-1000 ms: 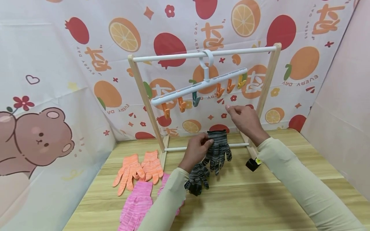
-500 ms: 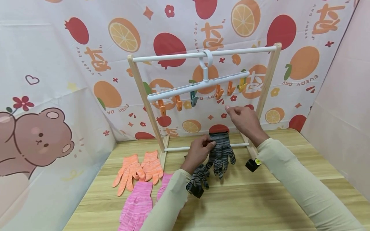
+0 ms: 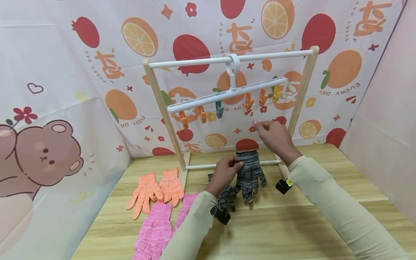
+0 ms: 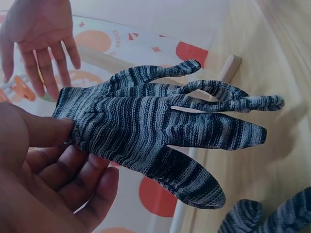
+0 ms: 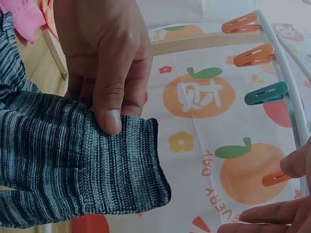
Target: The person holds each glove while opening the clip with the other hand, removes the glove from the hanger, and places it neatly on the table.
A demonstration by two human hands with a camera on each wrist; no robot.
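Observation:
My left hand (image 3: 223, 174) pinches a black-and-grey striped knit glove (image 3: 249, 173) by the side of its cuff, thumb in front. The glove hangs fingers down, cuff up. A matching striped glove (image 3: 226, 198) lies on the table, partly behind my left wrist. My right hand (image 3: 275, 139) is raised to the right of the held glove, holding nothing; the left wrist view shows its fingers loosely extended. Above both hands is a white clip hanger (image 3: 208, 101) with orange, yellow and green clips, among them a green clip (image 5: 266, 93).
The hanger hooks over the top bar of a wood-and-white rack (image 3: 266, 56). Two orange gloves (image 3: 146, 191) lie left of the rack. Pink gloves (image 3: 154, 229) lie nearer the front, one partly covered by my left sleeve. A fruit-print cloth (image 3: 191, 21) stands behind.
My left hand has shifted slightly right and down with the striped glove, showing more of the one on the table. The hanger has swung a little. My right hand stays nearly still.

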